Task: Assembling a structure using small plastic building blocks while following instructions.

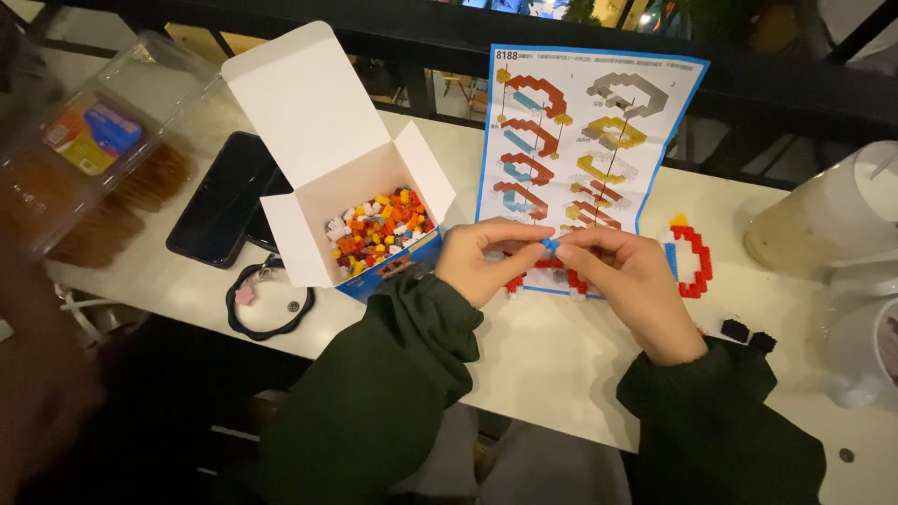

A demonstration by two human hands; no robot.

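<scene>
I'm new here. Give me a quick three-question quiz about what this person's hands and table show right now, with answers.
1. True or false: the left hand and right hand pinch a tiny blue plastic brick between their fingertips.
2. What fills the open white cardboard box?
A. coins
B. small mixed-colour bricks
C. buttons
3. Which flat thing lies just left of that box on the white table?

Key
1. True; the fingertips of both hands meet on it, in front of the blue-edged paper instruction sheet.
2. B; the orange, yellow, white and red pile of small bricks.
3. The black slab-shaped phone, face down or dark.
</scene>
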